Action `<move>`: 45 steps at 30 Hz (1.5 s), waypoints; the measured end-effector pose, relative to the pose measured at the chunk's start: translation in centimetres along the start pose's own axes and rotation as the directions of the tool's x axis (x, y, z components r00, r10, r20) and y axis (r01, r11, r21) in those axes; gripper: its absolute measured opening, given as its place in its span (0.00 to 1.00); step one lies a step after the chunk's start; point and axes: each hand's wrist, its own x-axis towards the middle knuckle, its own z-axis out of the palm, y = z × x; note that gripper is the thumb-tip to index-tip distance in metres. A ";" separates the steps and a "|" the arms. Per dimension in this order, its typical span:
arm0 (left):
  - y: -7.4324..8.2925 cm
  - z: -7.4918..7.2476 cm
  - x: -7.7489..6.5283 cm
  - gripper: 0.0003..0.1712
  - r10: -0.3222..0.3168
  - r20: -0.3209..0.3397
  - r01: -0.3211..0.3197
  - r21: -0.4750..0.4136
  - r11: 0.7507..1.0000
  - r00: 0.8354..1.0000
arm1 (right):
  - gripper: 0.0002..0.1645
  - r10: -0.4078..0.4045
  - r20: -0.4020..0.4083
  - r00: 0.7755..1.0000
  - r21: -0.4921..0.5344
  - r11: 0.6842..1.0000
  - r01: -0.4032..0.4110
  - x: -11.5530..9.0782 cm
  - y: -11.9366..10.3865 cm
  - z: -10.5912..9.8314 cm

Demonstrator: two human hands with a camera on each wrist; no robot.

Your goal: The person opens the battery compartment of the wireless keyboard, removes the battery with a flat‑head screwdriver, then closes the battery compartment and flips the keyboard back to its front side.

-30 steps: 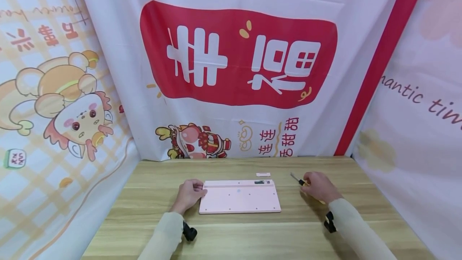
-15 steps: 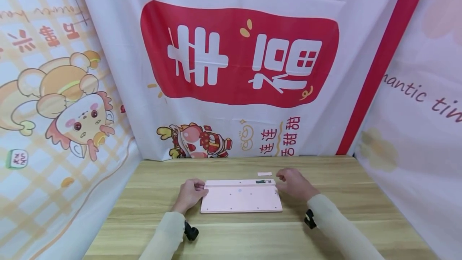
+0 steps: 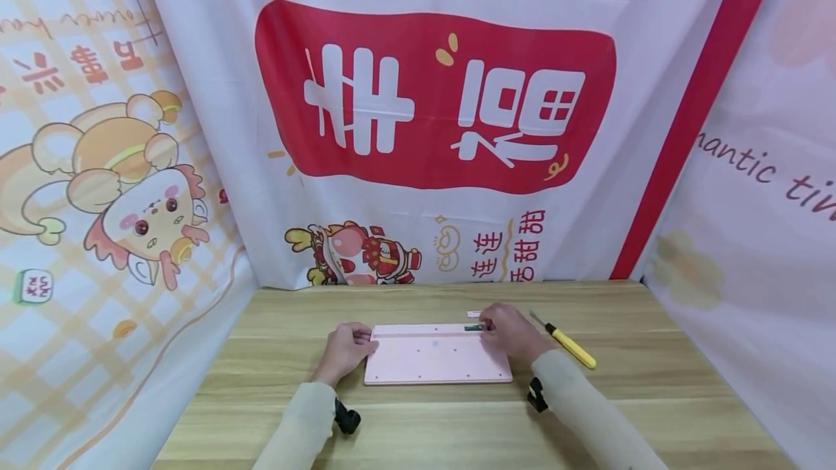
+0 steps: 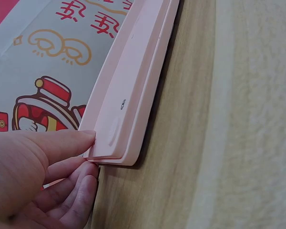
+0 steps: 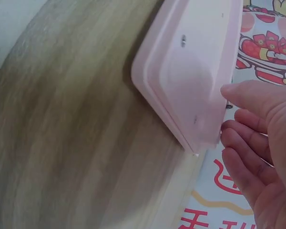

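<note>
A pale pink keyboard (image 3: 424, 365) lies underside up on the table, its screw dots showing. My left hand (image 3: 345, 350) pinches its left end; in the left wrist view the thumb (image 4: 62, 143) presses on top and the fingers sit below the edge. Over the far right part is my right hand (image 3: 512, 332), at the uncovered compartment (image 3: 473, 328), which shows a dark green strip. From the right wrist, the thumb (image 5: 250, 95) reaches over the keyboard's raised edge and the other fingers (image 5: 245, 148) bend loosely, with nothing visible between them. The fingertips' exact contact is hidden.
A screwdriver (image 3: 571, 348) with a yellow handle lies right of the keyboard, beside the right forearm. Behind the compartment is a small pink cover (image 3: 474, 314), partly hidden by the right hand. A printed cloth (image 3: 431, 252) hangs at the table's back edge.
My right hand has let go of the screwdriver, which now lies on the table. It has moved left to the compartment. The left hand still holds the keyboard's left end.
</note>
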 end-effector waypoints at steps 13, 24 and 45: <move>0.2 -0.3 -0.2 0.12 0.031 0.005 -0.031 -0.006 1.000 1.000 | 0.06 -0.008 -0.006 1.000 -0.049 0.999 0.008 0.8 -1.0 0.5; 0.2 -0.3 -0.2 0.13 0.019 0.001 -0.019 -0.003 1.000 1.000 | 0.08 0.124 0.044 0.991 0.118 0.985 -0.128 1.9 -0.7 0.3; 0.1 -0.3 -0.4 0.13 0.025 0.012 -0.025 -0.009 1.000 1.000 | 0.06 0.102 0.178 0.979 0.037 0.993 -0.110 3.2 -0.2 -3.7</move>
